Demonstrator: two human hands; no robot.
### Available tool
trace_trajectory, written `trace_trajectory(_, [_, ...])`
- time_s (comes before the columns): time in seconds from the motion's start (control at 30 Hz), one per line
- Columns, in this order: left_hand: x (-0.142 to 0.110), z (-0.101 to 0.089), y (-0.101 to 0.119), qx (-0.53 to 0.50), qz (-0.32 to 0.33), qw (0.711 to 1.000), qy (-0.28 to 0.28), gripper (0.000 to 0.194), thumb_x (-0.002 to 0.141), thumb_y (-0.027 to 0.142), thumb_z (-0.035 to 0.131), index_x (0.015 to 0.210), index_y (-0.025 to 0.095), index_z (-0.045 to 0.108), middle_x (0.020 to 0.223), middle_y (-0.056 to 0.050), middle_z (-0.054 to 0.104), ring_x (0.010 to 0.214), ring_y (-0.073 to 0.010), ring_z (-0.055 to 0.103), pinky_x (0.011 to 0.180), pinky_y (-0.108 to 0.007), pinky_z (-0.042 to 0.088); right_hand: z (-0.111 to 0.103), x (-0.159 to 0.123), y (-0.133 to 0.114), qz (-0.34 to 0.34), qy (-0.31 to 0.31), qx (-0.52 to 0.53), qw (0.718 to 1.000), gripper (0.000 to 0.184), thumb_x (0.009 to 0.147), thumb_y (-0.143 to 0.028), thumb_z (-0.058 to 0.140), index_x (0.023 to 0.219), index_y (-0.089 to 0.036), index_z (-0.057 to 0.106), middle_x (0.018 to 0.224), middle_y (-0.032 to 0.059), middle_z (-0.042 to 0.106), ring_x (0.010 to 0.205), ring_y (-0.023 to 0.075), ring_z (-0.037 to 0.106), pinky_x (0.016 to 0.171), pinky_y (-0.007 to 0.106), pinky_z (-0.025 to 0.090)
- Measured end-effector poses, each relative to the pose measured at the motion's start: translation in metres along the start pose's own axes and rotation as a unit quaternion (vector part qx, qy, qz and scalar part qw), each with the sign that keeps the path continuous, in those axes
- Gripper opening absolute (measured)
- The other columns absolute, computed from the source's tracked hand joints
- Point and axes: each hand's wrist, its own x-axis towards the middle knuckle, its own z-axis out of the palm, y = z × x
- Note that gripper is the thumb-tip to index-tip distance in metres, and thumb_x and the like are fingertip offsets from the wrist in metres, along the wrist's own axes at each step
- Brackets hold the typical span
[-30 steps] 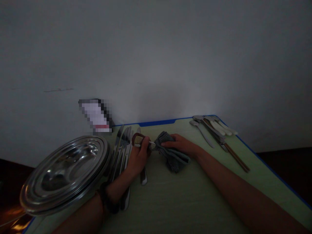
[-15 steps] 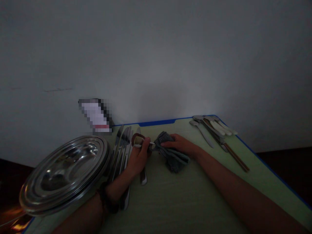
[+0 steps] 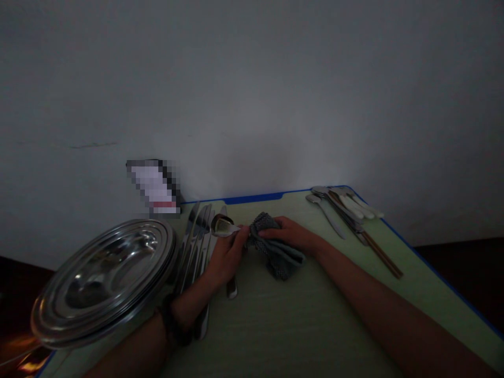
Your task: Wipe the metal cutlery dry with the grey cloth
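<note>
My left hand (image 3: 228,257) grips a shiny metal spoon (image 3: 222,224) by its handle, with the bowl pointing to the left. In my right hand (image 3: 293,233) is a folded dark grey cloth (image 3: 277,254), pinched between thumb and fingers. The handle's far end runs towards the cloth and its tip is hidden there. Beneath and beside my left hand lie several table knives (image 3: 192,247), partly covered by my wrist. One knife handle (image 3: 232,289) sticks out below that hand.
A stack of oval metal plates (image 3: 106,278) stands at the left. At the right lie a single spoon (image 3: 325,212), a pile of spoons and forks, white-handled cutlery (image 3: 356,206) and brown chopsticks (image 3: 381,254). A blurred-out device (image 3: 155,186) leans on the wall behind the blue-edged table (image 3: 299,331).
The spoon has turned in my left hand, so the inside of its bowl shows more. My left fingers have shifted slightly right, closer to the cloth. My right hand is nearly still.
</note>
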Motion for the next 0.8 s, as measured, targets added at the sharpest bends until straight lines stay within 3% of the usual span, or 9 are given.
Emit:
trace_trajectory(0.2, [0.004, 0.000, 0.008, -0.154, -0.089, 0.980, 0.093, 0.029, 0.074, 0.045, 0.051, 0.064, 0.019, 0.046, 0.049, 0.008, 0.038, 0.040, -0.0070, 0.038, 0.038, -0.015, 0.032, 0.000, -0.001, 0.000, 0.019, 0.007, 0.014, 1.000, 0.030, 0.063, -0.038, 0.068, 0.079, -0.014, 0.064, 0.072, 0.0007, 0.065, 0.059, 0.0098, 0.057, 0.061, 0.025, 0.044])
trace_trajectory(0.33, [0.013, -0.003, 0.011, -0.258, -0.070, 0.949, 0.166, 0.026, 0.075, 0.041, 0.048, 0.061, 0.020, 0.041, 0.044, 0.010, 0.027, 0.034, -0.0054, 0.028, 0.031, -0.013, 0.022, -0.002, 0.000, 0.001, 0.023, 0.010, 0.055, 0.998, 0.028, 0.063, -0.037, 0.069, 0.077, -0.013, 0.064, 0.070, 0.0005, 0.065, 0.057, 0.0087, 0.057, 0.058, 0.023, 0.044])
trace_trajectory(0.4, [0.014, -0.004, 0.011, -0.271, -0.056, 0.947, 0.162, 0.025, 0.076, 0.039, 0.048, 0.062, 0.020, 0.041, 0.044, 0.010, 0.025, 0.033, -0.0052, 0.025, 0.030, -0.012, 0.020, -0.003, 0.001, 0.003, 0.025, 0.016, 0.069, 0.997, 0.028, 0.063, -0.037, 0.069, 0.077, -0.013, 0.064, 0.069, 0.0002, 0.065, 0.056, 0.0083, 0.057, 0.057, 0.022, 0.044])
trace_trajectory(0.57, [0.007, -0.001, 0.010, -0.194, -0.045, 0.974, 0.103, 0.031, 0.078, 0.044, 0.048, 0.061, 0.019, 0.042, 0.046, 0.009, 0.029, 0.036, -0.0048, 0.029, 0.033, -0.013, 0.025, -0.004, 0.002, 0.006, 0.024, 0.021, 0.043, 0.999, 0.031, 0.063, -0.039, 0.069, 0.078, -0.013, 0.064, 0.071, 0.0007, 0.065, 0.058, 0.0086, 0.058, 0.058, 0.022, 0.045])
trace_trajectory(0.8, [0.000, -0.003, 0.011, -0.085, -0.034, 0.993, 0.069, 0.038, 0.079, 0.051, 0.045, 0.058, 0.019, 0.040, 0.048, 0.008, 0.030, 0.040, -0.0065, 0.031, 0.035, -0.016, 0.028, -0.003, -0.001, 0.002, -0.001, -0.032, -0.003, 0.999, 0.031, 0.067, -0.040, 0.065, 0.082, -0.013, 0.064, 0.075, 0.0007, 0.066, 0.062, 0.0091, 0.058, 0.065, 0.023, 0.046])
